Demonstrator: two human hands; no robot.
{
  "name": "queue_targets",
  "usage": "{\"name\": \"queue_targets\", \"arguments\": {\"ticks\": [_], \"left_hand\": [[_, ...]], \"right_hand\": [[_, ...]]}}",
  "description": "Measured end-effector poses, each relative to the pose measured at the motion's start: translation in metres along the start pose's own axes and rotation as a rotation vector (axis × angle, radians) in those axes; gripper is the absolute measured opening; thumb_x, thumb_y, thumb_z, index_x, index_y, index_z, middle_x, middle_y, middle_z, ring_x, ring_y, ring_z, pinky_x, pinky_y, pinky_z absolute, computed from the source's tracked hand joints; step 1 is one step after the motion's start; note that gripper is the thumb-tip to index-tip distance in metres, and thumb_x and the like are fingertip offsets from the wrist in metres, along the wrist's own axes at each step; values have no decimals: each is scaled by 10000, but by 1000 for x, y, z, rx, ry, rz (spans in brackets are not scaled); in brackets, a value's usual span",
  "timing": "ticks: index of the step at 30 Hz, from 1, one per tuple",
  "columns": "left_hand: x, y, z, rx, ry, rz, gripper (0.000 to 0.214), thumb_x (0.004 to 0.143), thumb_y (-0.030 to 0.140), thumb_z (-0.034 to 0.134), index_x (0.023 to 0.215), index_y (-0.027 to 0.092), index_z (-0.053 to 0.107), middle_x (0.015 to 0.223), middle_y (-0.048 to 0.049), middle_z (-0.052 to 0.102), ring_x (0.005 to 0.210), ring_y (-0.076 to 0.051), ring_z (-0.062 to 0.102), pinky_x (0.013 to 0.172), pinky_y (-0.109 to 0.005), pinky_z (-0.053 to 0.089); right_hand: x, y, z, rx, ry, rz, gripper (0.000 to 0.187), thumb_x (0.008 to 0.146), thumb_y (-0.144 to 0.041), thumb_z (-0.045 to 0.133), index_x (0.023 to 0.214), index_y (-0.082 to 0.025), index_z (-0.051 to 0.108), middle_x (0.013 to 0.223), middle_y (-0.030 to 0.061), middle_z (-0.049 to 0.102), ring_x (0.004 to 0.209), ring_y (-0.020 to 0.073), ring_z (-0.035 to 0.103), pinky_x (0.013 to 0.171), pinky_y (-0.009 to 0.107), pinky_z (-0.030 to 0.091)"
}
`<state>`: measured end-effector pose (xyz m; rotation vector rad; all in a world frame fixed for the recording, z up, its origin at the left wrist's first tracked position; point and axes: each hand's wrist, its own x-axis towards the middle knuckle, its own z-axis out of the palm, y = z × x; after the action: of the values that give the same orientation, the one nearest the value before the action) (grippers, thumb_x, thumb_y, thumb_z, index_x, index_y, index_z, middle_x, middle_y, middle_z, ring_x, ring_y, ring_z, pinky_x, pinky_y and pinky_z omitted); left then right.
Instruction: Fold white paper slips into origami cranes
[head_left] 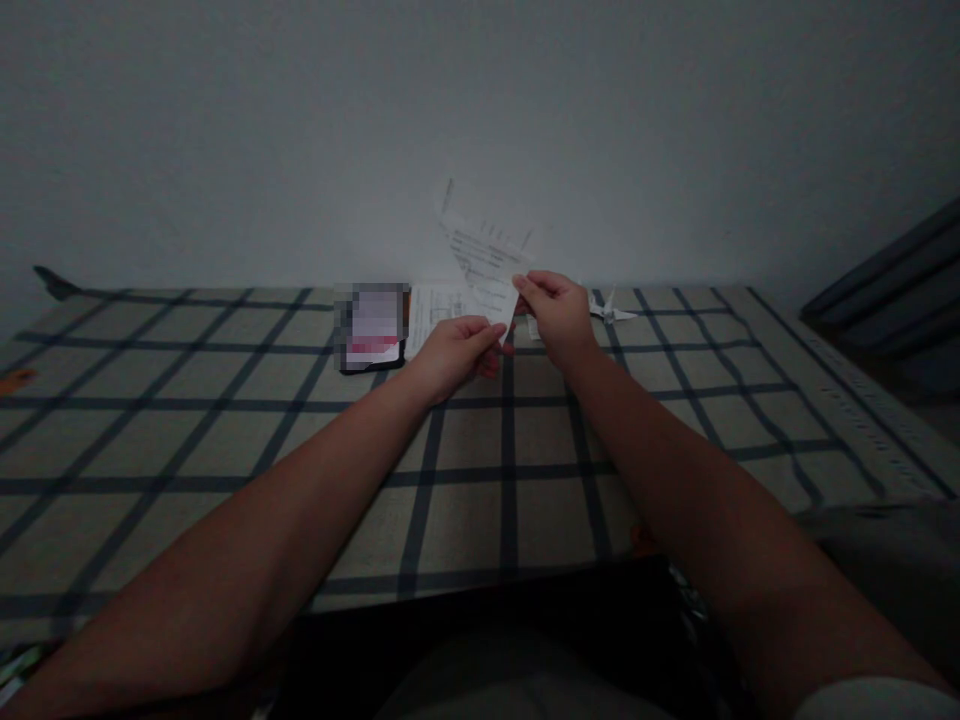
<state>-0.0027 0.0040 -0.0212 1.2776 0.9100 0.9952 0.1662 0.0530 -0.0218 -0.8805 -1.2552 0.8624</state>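
Observation:
Both hands hold up one piece of printed paper point(491, 265), partly folded, above the far part of the table. My left hand point(461, 355) pinches its lower corner between thumb and fingers. My right hand point(556, 305) is closed on its right edge, a little higher up. The paper's upper part stands out toward the wall, and its print is too small to read. Just behind my left hand lies a flat stack of printed sheets point(435, 310). To the right of my right hand sits a folded white paper crane point(611, 310).
A phone-like device point(373, 325) with a blurred screen lies left of the sheets. A checked cloth point(472, 440) covers the table, which meets a plain wall point(480, 120). An orange item point(16, 381) is at the left edge, and dark folded fabric point(892, 290) hangs at right.

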Motion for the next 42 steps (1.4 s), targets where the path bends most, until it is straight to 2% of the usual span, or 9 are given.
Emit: {"name": "queue_targets", "arguments": {"ticks": [6, 12, 16, 20, 26, 30, 34, 38, 42], "left_hand": [[0, 2, 2, -59, -6, -38, 258, 863, 267, 809, 696, 161, 643, 763, -34, 762, 503, -56, 555, 519, -189, 470], [-2, 3, 3, -38, -34, -21, 261, 799, 275, 869, 735, 168, 640, 788, -35, 761, 553, -71, 605, 551, -190, 511], [-2, 2, 1, -32, -57, -17, 310, 827, 421, 867, 883, 178, 682, 876, -55, 787, 635, -122, 693, 546, -214, 542], [1, 2, 0, -104, 40, -19, 378, 973, 550, 693, 900, 182, 644, 658, -14, 697, 556, -142, 669, 536, -238, 562], [2, 2, 3, -91, 87, 43, 320, 985, 368, 721, 769, 171, 592, 571, 4, 643, 493, -110, 612, 516, -206, 534], [1, 3, 3, -114, 81, 11, 262, 956, 223, 720, 736, 171, 587, 587, 5, 652, 507, -107, 615, 543, -221, 557], [1, 7, 2, -78, 100, -20, 270, 949, 191, 717, 703, 158, 613, 572, 13, 618, 483, -82, 564, 519, -202, 509], [0, 8, 2, -79, 91, -44, 254, 929, 251, 760, 733, 156, 628, 650, -3, 669, 503, -82, 577, 532, -212, 525], [1, 7, 1, -130, 120, 17, 254, 941, 348, 749, 805, 182, 612, 631, 18, 642, 540, -110, 617, 543, -224, 555]], "right_hand": [[0, -1, 0, -44, 27, 20, 270, 821, -466, 834, 816, -221, 722, 732, -8, 714, 683, 147, 681, 699, 301, 611], [0, -4, -2, -76, 32, 48, 215, 864, -417, 792, 812, -223, 714, 744, -1, 703, 698, 155, 679, 716, 316, 614], [2, -3, -4, -34, 0, 89, 221, 815, -403, 839, 809, -217, 718, 743, -5, 712, 683, 144, 674, 705, 304, 615], [2, -1, -3, 7, -75, 95, 279, 752, -443, 884, 793, -211, 733, 752, -7, 724, 683, 137, 670, 704, 296, 615], [2, -2, -3, 25, -72, 98, 279, 741, -436, 888, 794, -206, 739, 754, -7, 730, 683, 133, 669, 719, 301, 623], [2, -2, -4, 3, -50, 104, 227, 760, -395, 873, 799, -211, 747, 765, -5, 740, 698, 138, 678, 719, 301, 622], [2, 0, -5, 5, -70, 80, 169, 777, -353, 844, 801, -209, 757, 735, -9, 729, 674, 134, 666, 702, 293, 611], [2, -1, -6, -29, -53, 81, 152, 786, -339, 828, 779, -211, 745, 717, -16, 714, 664, 128, 656, 689, 285, 604], [1, -5, -8, -38, -94, 80, 188, 772, -362, 845, 771, -207, 739, 718, -13, 713, 660, 128, 655, 681, 282, 604]]}}
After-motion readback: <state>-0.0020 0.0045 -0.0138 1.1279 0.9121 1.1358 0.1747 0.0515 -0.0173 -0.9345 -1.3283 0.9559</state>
